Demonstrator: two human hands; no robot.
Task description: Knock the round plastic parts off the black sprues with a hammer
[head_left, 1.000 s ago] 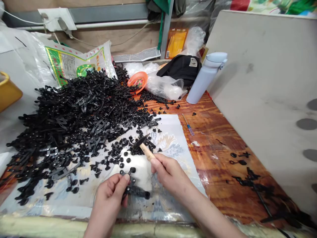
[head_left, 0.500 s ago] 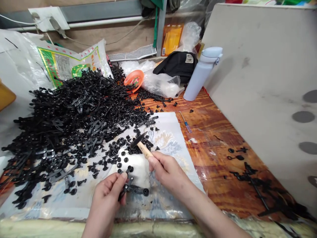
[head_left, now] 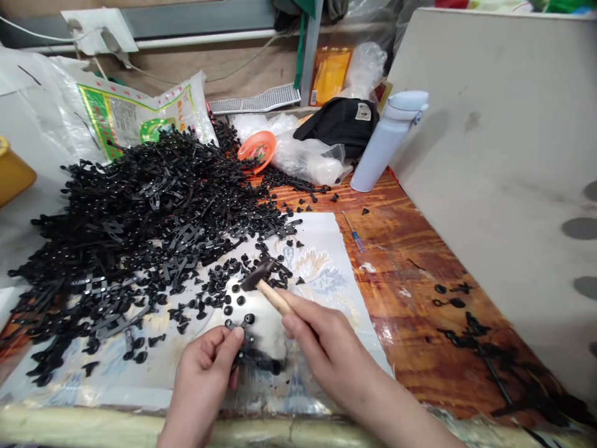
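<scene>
By the near-left edge of the pale pad (head_left: pixel 269 318), our left hand (head_left: pixel 205 361) pinches a black linkage (head_left: pixel 258 359), its long bar pointing rightward, while right of the pad our right hand (head_left: pixel 321 330) grips a hammer (head_left: pixel 273 297), handle slanting away leftward, head beyond the linkage.

readable text: none; sack (head_left: pixel 144 111): print (head_left: pixel 124 116) blurred; black bag (head_left: pixel 336 129): label (head_left: pixel 364 112) too small

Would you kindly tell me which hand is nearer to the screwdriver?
Right. The right hand is on the near side of the screwdriver, slightly left; the left hand is farther, well left.
</scene>
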